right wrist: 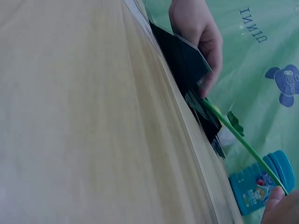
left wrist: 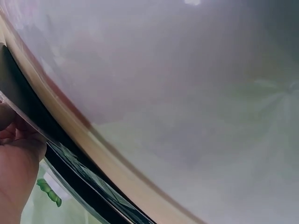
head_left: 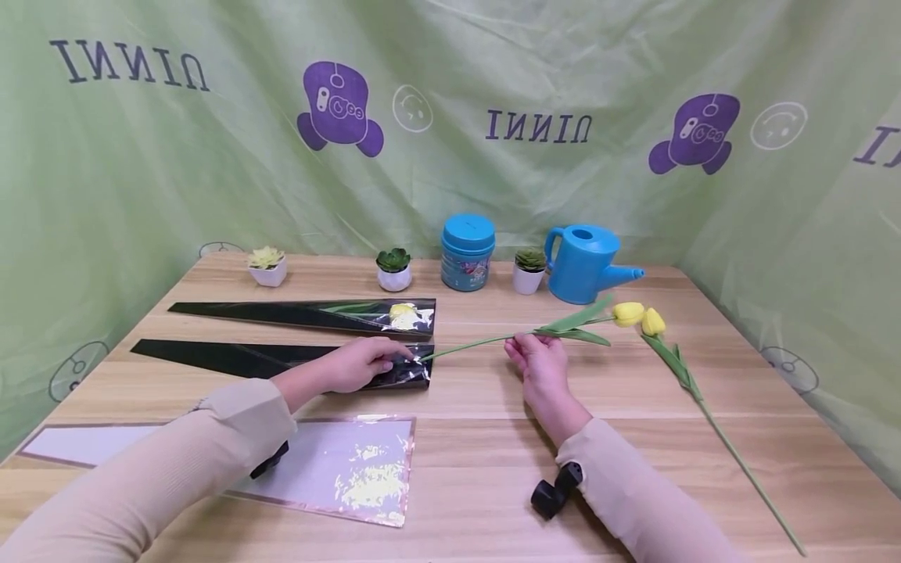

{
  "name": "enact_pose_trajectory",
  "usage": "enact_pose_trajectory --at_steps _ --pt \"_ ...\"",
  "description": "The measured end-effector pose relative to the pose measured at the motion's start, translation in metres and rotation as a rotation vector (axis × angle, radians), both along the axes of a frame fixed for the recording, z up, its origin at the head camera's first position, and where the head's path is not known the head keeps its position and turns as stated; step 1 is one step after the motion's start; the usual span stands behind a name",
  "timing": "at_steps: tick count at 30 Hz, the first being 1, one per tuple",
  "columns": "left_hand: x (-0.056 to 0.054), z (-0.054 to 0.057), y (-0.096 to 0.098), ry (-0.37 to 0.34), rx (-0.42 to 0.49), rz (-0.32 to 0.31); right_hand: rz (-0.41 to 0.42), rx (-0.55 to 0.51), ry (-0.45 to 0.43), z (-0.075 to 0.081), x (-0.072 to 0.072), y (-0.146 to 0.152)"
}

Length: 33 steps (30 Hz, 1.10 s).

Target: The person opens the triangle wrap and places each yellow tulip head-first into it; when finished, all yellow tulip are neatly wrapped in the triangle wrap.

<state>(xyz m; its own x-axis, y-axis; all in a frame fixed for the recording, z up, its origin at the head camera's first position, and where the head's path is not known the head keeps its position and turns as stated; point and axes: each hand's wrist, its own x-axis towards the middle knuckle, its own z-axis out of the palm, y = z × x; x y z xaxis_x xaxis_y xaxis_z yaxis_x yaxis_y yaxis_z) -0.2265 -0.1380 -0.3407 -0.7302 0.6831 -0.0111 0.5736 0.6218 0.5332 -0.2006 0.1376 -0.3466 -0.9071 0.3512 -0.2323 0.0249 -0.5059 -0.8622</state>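
over the wooden desk (head_left: 479, 453), the right hand (head_left: 545, 377) pinches a yellow tulip (head_left: 627, 314) by its stem (head_left: 464, 347) — tip at the black sleeve (head_left: 232, 361) the left hand (head_left: 359, 365) touches — left grip unclear.

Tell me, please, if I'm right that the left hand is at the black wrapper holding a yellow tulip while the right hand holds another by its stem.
No: the head view shows the left hand at the nearer black wrapper, not the farther one with the yellow tulip. The right hand does hold another tulip by its stem.
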Motion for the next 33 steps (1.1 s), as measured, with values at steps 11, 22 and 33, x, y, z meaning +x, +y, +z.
enact_pose_trajectory --at_steps 11,22,33 --pt "-0.005 -0.004 0.007 0.121 0.108 -0.001 0.083 0.034 -0.008 -0.01 -0.001 -0.024" --pt "-0.004 -0.002 0.017 0.121 0.1 0.025 0.16 0.063 0.002 -0.019 0.013 -0.046" --pt "-0.007 -0.004 0.022 0.148 0.121 0.022 0.33 0.128 -0.009 -0.017 0.037 -0.058"
